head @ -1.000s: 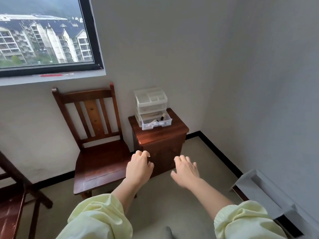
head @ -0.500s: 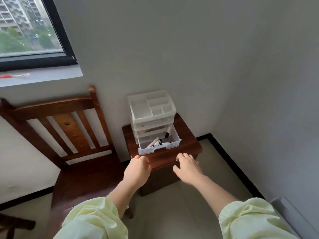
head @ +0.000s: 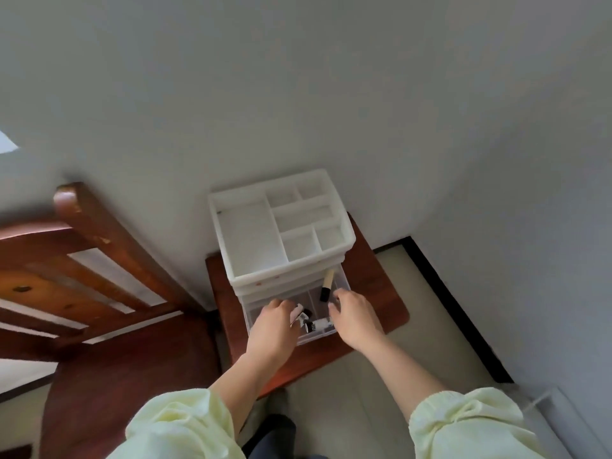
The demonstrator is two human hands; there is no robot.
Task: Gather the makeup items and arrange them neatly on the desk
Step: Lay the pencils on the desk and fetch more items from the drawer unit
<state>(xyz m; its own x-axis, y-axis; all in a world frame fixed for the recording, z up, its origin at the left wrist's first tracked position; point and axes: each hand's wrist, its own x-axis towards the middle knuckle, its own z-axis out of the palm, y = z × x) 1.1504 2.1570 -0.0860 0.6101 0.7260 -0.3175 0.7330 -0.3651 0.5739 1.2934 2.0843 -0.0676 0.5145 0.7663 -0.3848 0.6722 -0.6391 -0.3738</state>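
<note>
Left hand (head: pixel 275 326) and right hand (head: pixel 356 318) in open clear drawer (head: pixel 316 337) of white organizer (head: pixel 251 240) on small wooden table (head: pixel 381 293). Fingers curl downward; cannot tell whether either grips anything. White tube (head: pixel 297 313), black-capped tube (head: pixel 319 324) between hands; beige stick (head: pixel 327 283) behind.

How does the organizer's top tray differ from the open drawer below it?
The top tray is opaque white; the drawer is clear. The tray's compartments look empty; the drawer holds makeup items. Both belong to one organizer.
</note>
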